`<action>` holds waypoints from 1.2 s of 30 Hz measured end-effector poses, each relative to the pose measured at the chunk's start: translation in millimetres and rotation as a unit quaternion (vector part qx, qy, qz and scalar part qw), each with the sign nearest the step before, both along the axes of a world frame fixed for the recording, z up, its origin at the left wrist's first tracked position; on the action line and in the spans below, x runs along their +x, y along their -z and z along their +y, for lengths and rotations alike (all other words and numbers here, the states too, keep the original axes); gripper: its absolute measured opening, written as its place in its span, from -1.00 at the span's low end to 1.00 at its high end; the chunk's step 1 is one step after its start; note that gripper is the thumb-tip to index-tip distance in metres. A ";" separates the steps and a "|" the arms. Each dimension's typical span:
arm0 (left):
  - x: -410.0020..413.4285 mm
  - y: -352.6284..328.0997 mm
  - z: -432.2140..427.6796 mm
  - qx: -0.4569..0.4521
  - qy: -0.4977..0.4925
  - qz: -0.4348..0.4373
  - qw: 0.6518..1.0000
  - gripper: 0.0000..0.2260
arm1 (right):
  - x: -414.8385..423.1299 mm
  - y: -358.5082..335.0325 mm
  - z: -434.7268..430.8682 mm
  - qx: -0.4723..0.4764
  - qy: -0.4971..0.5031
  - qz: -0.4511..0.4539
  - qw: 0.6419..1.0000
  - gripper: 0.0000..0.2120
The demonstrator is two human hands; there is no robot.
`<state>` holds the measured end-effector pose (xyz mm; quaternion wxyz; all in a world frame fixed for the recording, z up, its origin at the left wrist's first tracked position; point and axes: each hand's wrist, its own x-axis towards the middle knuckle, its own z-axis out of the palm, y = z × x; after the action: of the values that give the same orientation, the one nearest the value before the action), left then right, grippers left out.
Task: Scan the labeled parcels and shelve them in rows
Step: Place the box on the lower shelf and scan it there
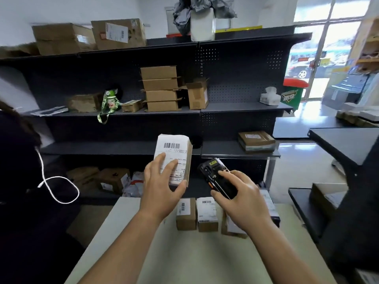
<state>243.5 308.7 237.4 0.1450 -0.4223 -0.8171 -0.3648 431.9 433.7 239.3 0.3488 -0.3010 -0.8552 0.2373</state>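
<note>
Above table [143, 253], one held parcel [174, 148], one scanner [209, 170]

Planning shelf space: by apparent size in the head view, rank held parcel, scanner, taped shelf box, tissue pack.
1. Held parcel.
2. Scanner and taped shelf box: alike; the box is farther.
3. Tissue pack, farthest, so unsure.

The pale worktop [184, 253] carried a row of small labelled parcels [186, 214] just below the left fingers [164, 162] and right fingers [224, 174], one partly hidden beneath the right. Beyond the fingers stood dark shelves [225, 149]: a taped parcel [256, 141] lay right of them, and stacked cardboard boxes [160, 89] sat well above.
</note>
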 end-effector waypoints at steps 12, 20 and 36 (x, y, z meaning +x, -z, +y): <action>170.6 54.1 -88.5 -0.043 0.240 -0.053 0.968 -0.48 | 206.6 47.0 -164.9 -0.048 0.205 -0.004 0.978 -0.49; 348.7 74.5 -89.0 -0.081 0.360 -0.038 0.929 -0.46 | 402.1 68.8 -207.6 -0.061 0.317 0.034 0.946 -0.51; 675.2 110.0 38.7 -0.119 0.482 -0.040 0.867 -0.49 | 717.2 113.3 -133.3 -0.125 0.450 0.053 0.883 -0.50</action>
<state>918.7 347.3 127.4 -0.1327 -0.7625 -0.5545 -0.3058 1149.0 300.4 125.9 0.4218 -0.6817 -0.5715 0.1756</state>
